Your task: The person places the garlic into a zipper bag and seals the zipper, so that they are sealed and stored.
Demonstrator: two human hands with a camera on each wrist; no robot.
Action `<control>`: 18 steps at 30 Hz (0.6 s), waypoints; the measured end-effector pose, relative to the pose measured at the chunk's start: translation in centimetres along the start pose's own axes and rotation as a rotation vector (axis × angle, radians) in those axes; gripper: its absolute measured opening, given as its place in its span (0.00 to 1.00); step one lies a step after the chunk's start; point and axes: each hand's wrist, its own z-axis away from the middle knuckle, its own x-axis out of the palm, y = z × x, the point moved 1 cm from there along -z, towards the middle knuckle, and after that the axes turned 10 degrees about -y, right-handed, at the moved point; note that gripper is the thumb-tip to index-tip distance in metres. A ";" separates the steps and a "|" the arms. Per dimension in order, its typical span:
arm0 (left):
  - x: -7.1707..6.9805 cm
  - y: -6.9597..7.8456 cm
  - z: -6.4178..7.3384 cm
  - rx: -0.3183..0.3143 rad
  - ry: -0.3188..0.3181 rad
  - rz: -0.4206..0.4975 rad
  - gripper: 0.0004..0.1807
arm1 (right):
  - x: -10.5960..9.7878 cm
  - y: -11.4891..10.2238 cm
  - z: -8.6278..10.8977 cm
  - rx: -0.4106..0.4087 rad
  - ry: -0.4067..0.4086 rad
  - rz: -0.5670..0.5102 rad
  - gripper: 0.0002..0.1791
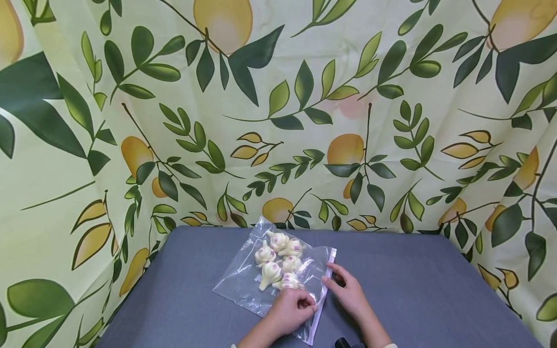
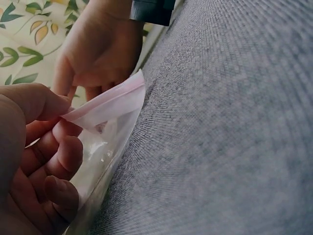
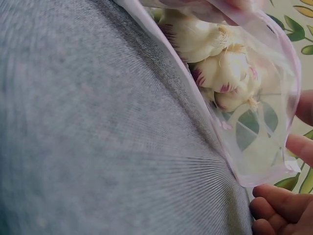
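A clear zip bag (image 1: 235, 282) lies on the table with several garlic bulbs (image 1: 271, 273) in it, white with purple streaks. Its pale pink zip strip (image 1: 319, 307) runs along the right side, and the mouth gapes in the right wrist view. My left hand (image 1: 290, 309) pinches the strip side of the bag between thumb and fingers, the other fingers loosely bent. At the strip's far end is my right hand (image 1: 348, 292), thumb and forefinger apart with their tips at the rim. The lower fingers (image 3: 279, 208) of that hand bend beside the bag's corner.
A dark grey cloth covers the table (image 1: 417, 285). Behind and beside it hangs a curtain (image 1: 278, 145) printed with leaves and yellow fruit. A small black object (image 1: 342, 342) shows at the front edge, by my right forearm.
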 end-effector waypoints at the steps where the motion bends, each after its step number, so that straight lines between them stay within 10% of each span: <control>1: 0.0 0.0 0.0 -0.004 -0.008 -0.004 0.03 | 0.0 0.0 0.0 -0.002 -0.002 0.011 0.25; 18: 0.1 0.1 0.1 -0.046 -0.094 -0.023 0.04 | 0.1 0.7 -0.3 -0.016 0.002 0.152 0.29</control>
